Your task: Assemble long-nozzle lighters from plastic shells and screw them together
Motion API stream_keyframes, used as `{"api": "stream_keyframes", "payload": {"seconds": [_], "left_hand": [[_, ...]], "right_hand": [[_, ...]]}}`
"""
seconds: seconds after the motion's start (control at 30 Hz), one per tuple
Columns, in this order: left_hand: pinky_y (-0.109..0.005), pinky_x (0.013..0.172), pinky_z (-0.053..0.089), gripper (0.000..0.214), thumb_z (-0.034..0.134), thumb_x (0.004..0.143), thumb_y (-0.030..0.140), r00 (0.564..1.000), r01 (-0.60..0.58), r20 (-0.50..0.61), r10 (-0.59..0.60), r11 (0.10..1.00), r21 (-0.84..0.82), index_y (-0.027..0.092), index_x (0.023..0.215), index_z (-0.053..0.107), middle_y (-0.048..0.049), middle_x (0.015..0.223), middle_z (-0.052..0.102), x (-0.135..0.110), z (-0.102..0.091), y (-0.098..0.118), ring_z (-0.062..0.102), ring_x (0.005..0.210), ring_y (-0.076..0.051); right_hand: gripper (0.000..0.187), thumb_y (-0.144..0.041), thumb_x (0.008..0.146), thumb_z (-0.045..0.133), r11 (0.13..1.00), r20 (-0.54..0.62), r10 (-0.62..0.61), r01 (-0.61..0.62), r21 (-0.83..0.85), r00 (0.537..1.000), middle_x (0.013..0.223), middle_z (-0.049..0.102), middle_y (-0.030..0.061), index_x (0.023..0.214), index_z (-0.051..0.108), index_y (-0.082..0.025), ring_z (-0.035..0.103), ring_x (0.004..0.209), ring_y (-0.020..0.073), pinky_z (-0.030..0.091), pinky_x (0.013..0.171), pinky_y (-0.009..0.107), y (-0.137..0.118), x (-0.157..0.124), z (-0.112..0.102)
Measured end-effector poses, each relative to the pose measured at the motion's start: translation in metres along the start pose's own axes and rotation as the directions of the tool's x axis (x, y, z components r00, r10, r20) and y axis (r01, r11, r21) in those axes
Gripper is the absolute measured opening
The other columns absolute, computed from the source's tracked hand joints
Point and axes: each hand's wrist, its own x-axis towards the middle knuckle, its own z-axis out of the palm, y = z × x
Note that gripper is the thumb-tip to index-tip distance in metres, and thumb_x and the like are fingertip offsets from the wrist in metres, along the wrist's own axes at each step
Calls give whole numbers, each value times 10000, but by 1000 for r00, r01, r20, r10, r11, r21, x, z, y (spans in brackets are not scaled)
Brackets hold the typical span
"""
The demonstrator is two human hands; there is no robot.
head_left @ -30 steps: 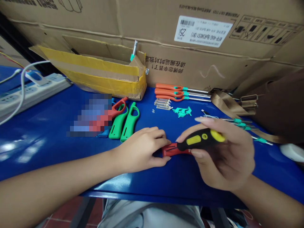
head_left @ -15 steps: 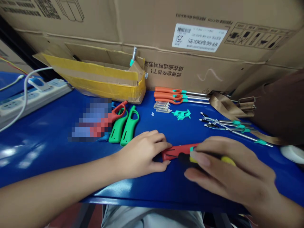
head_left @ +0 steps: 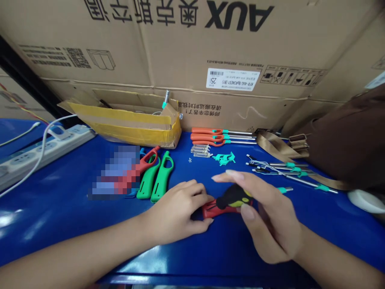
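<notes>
My left hand [head_left: 183, 208] pinches the rear end of a red lighter body [head_left: 209, 208] between thumb and fingers, pressing it on the blue table. In my right hand [head_left: 270, 216] is a stubby black-and-yellow screwdriver [head_left: 233, 197], held over the lighter with its tip hidden. Beyond this hand the lighter's metal tube [head_left: 288, 189] shows with a teal collar. Left of my left hand lie green lighter shells [head_left: 162, 180] and a red shell [head_left: 147, 160]. Farther back are finished-looking orange lighters [head_left: 204, 137], clear fuel tanks [head_left: 201, 150] and teal triggers [head_left: 224, 158].
Metal tubes with wires [head_left: 297, 170] lie at the right, near a brown strap [head_left: 275, 146] and a white object [head_left: 365, 200]. A yellow-taped carton [head_left: 129, 130] and a power strip [head_left: 45, 150] stand at the left. A large cardboard box [head_left: 135, 60] walls off the back.
The view has tilted up. My right hand has turned, bringing the screwdriver more upright over the lighter, its index finger now stretched out to the left. My left hand keeps its hold.
</notes>
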Motion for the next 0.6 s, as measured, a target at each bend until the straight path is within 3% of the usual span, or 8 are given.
{"api": "stream_keyframes", "payload": {"seconds": [0.07,0.13,0.23,0.33,0.4,0.43,0.6], "left_hand": [[-380,872,515,152,691,888,307,1000,-2,-8,2,1000,5,202,998,696,-47,969,675,0,0,0,635,938,-234],[-370,828,516,166,692,887,309,1000,-3,-29,4,1000,25,200,1011,692,-42,944,671,-1,1,1,630,895,-226],[-353,777,511,173,700,892,326,1000,-6,-28,7,999,42,193,1003,688,-38,935,663,-1,0,1,620,867,-217],[-357,813,513,176,697,899,333,1000,-11,-4,11,999,32,190,1002,696,-43,959,660,-1,-1,0,622,899,-218],[-363,837,511,179,686,905,331,1000,-6,6,5,999,34,187,1010,700,-43,946,654,-1,-1,0,621,906,-220],[-365,843,508,182,678,911,333,1000,-4,11,3,999,38,186,1016,701,-43,942,651,-1,-2,0,620,910,-221],[-348,815,502,219,652,937,340,999,-2,34,1,1000,23,172,1071,694,-47,968,653,-1,-1,0,618,916,-214]], "right_hand": [[582,-121,956,482,984,25,56,-60,170,998,1184,728,133,1526,407,-210,732,953,224,637,788,384,2,1,3],[519,-125,952,543,971,37,39,-46,235,999,993,742,76,1452,480,-248,710,819,191,625,706,335,4,4,5],[457,-186,943,644,994,46,-26,21,103,999,811,718,19,1381,541,-264,667,698,174,578,602,277,4,5,3],[550,-241,986,572,996,64,17,-23,82,998,1100,761,106,1516,424,-248,723,811,200,619,682,325,4,-1,1],[618,-201,998,509,979,85,110,-123,160,990,1351,671,160,1585,321,-243,746,865,198,640,747,355,4,-4,0],[628,-177,990,517,971,90,145,-160,177,985,1365,663,160,1585,328,-246,752,847,191,644,749,350,4,-4,0],[520,-222,902,729,998,-8,57,-57,-9,998,869,769,29,1395,572,-275,732,694,189,625,615,298,1,3,-5]]}}
